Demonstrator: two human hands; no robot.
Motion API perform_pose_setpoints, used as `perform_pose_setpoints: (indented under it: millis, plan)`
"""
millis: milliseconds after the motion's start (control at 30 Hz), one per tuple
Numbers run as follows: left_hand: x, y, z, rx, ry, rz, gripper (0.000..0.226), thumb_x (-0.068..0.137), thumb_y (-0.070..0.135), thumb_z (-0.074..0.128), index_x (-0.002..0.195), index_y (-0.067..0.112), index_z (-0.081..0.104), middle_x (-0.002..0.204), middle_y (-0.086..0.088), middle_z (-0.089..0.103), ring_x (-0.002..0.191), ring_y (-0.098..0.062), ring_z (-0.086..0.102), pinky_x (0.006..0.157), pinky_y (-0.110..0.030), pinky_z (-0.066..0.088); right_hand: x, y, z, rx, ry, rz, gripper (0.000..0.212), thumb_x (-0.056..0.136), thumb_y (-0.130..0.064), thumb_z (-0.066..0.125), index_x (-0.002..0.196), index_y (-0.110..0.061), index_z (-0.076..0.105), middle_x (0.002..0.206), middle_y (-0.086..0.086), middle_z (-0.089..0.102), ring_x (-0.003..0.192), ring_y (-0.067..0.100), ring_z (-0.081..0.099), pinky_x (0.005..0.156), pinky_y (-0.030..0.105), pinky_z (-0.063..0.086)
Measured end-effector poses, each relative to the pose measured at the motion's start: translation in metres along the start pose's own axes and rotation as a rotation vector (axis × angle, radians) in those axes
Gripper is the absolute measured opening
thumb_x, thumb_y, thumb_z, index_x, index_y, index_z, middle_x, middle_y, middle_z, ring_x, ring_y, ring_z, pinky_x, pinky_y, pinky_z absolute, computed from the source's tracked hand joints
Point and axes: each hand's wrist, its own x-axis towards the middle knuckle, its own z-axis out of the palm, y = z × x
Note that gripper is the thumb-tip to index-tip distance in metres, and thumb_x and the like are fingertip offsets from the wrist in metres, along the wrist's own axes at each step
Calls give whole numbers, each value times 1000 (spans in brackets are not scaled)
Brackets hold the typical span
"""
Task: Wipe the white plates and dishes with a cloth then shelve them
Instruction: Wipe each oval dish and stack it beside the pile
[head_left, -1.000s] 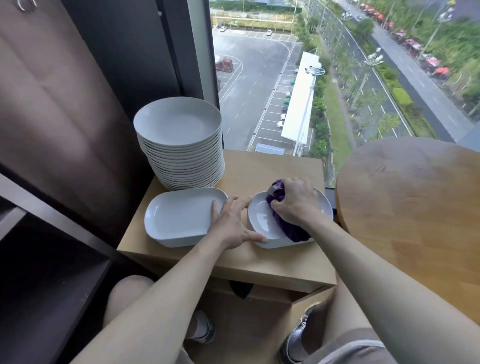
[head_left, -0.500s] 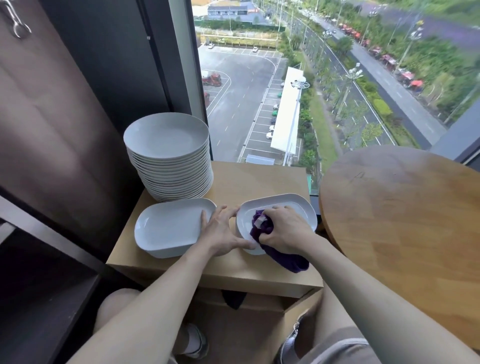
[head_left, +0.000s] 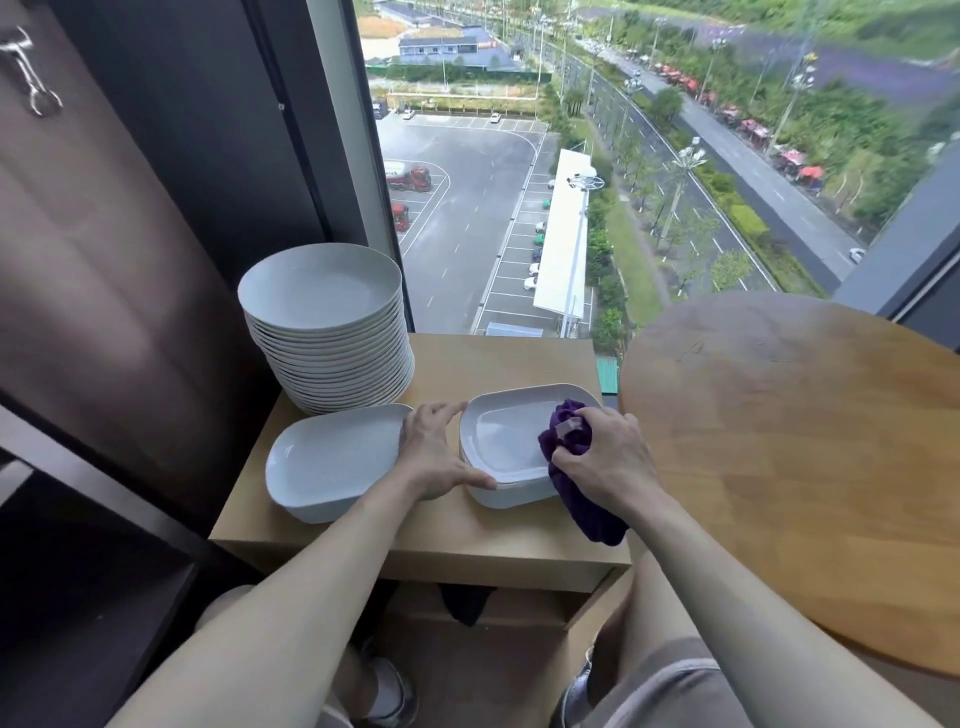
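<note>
Two white rectangular dishes lie side by side on a small wooden cabinet (head_left: 519, 364). My right hand (head_left: 605, 457) grips a bunched purple cloth (head_left: 566, 441) and presses it into the right side of the right dish (head_left: 506, 441); the cloth's tail hangs over the dish's near rim. My left hand (head_left: 434, 452) rests between the dishes with fingers spread, its thumb along the right dish's near-left rim. The left dish (head_left: 332, 462) holds nothing. Behind it stands a tall stack of round white plates (head_left: 324, 332).
A round wooden table (head_left: 789, 447) adjoins the cabinet on the right. Dark shelving (head_left: 78, 571) stands at lower left beside a brown panel. A floor-to-ceiling window looks down on a car park. My knees and shoes sit under the cabinet's front edge.
My right hand swept the cloth from the dish's far side to its left part, then to its right side. My left hand stayed on the dish's left rim. The camera tilted upward.
</note>
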Motion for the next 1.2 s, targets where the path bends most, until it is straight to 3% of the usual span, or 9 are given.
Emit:
perform_pose_setpoints:
  millis: [100,233,300,433,567,667,867,1033,1200]
  plan:
    - [-2,2,-3,-129,-27,-3,122,54,26,103,156,36,38,142,0,45,134,-18,39,115,-35,38,-4,0,3,30,20,-16,31,85,-41,67,109,-21,64,106,-1,60,97,24,45,85,39,43]
    - [-6,4,-7,-383,-109,-36,122,57,2,99,155,38,35,118,-9,68,97,-19,75,95,-43,60,-7,-3,6,74,49,-28,30,84,-40,68,107,-21,65,105,-2,61,98,24,47,81,36,39]
    - [-8,8,-6,-456,-114,-63,115,65,-2,94,155,38,35,114,-11,71,95,-22,77,93,-44,61,-9,-5,6,93,51,-33,31,84,-39,68,108,-21,65,107,-2,62,99,22,46,82,35,38]
    - [-12,18,-2,-639,-73,-145,72,94,0,68,153,30,40,110,-24,73,83,-32,75,81,-51,64,-14,-8,5,114,67,-44,32,84,-39,68,110,-20,66,109,-1,63,98,20,44,82,32,34]
    - [-14,25,1,-720,6,-225,53,100,-5,55,150,9,44,115,-24,71,85,-34,74,62,-37,64,-20,-12,0,129,76,-55,35,84,-38,69,114,-20,66,108,-2,62,100,19,45,83,32,35]
    - [-19,25,0,-749,26,-248,41,100,-8,53,140,-1,50,113,-25,70,84,-31,74,60,-33,64,-24,-14,-3,154,82,-72,29,84,-36,69,109,-21,66,104,-5,61,101,20,46,82,32,35]
    - [-36,11,-11,-777,100,-278,39,99,-10,53,136,2,53,115,-22,68,93,-35,72,57,-30,63,-31,-20,-6,175,97,-125,22,85,-32,70,104,-20,66,97,-8,57,100,19,45,84,31,35]
    - [-49,-18,-37,-827,175,-328,42,101,-6,57,141,4,53,120,-23,69,88,-30,73,56,-29,62,-34,-32,-1,194,92,-167,25,84,-31,72,107,-21,67,94,-11,54,99,24,52,88,40,46]
    - [-55,-50,-70,-833,266,-374,44,102,-4,56,145,6,51,129,-18,65,89,-27,75,61,-30,64,-43,-43,12,216,76,-166,23,84,-31,72,104,-22,66,93,-8,55,99,22,51,81,34,42]
